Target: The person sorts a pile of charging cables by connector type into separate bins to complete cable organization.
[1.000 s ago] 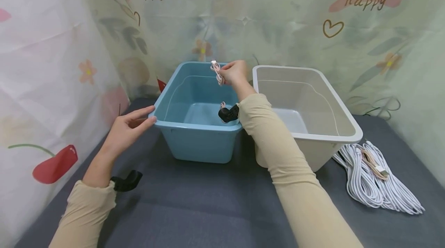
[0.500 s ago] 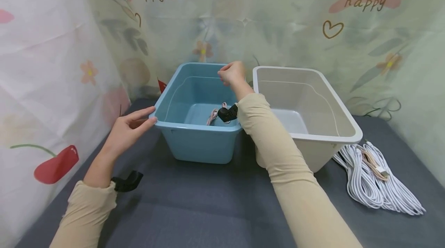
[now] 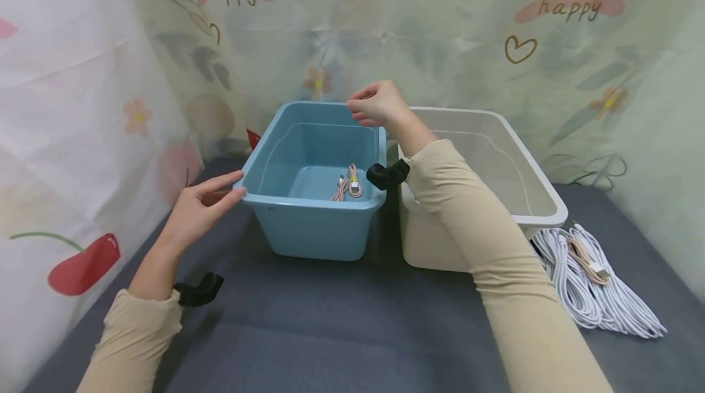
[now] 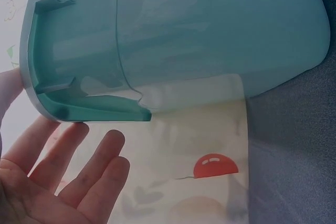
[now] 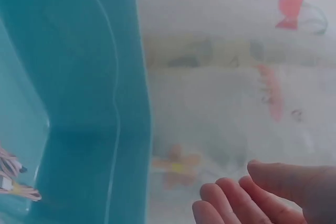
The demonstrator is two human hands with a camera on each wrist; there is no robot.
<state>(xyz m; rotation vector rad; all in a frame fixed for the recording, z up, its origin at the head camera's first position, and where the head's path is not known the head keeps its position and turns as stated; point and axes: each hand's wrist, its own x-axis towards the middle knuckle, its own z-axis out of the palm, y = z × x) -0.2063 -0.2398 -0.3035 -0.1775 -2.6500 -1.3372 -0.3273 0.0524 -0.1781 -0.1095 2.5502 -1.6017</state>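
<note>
My left hand (image 3: pixel 193 212) touches the near left corner of the blue bin (image 3: pixel 311 231) in the head view, its fingers extended. The left wrist view shows fingertips (image 4: pixel 79 129) at the outside of that rim. Over the far right rim of this bin is my right hand (image 3: pixel 380 104), holding nothing, its fingers loosely bent. On the bin floor lie two bundled pink-and-white charging cables: one (image 3: pixel 339 189) to the left and another (image 3: pixel 354 183) with a white plug beside it. Both also show at the lower left of the right wrist view.
A light grey bin (image 3: pixel 440 246) stands just right of the blue one, partly behind the right sleeve (image 3: pixel 496 258). Right of it, a thick bundle of white cable (image 3: pixel 584 295) lies on the dark cloth (image 3: pixel 308 325), with a beige-orange cable (image 3: pixel 586 261) on top. A patterned curtain hangs behind.
The right hand let go of a pink-and-white cable, which dropped into the blue bin beside the other one. That hand then rose and moved right. The left hand stayed at the rim.
</note>
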